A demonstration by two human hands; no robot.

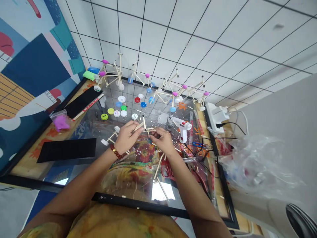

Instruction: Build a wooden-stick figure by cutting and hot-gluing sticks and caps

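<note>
Over the middle of the glass-topped table (123, 185), a small wooden stick frame (144, 122) is held between both hands. One of its sticks points up and has a dark tip; another dark spot shows near the joint. My left hand (126, 137) pinches the frame's left side, fingers closed. On the other side, my right hand (162, 138) has its fingertips closed on the short light sticks at the frame's right end. A white glue gun (182, 127) stands just right of my right hand. Close by my left hand lies a stick piece with white wheels (110, 136).
Several stick models with coloured caps (158, 94) line the back wall. Loose bottle caps (123, 107) lie before them. Red-handled scissors (167, 168) and loose sticks (158, 167) lie near my right forearm. A black sheet (66, 150), power strip (216, 115) and plastic bag (260, 162) flank the table.
</note>
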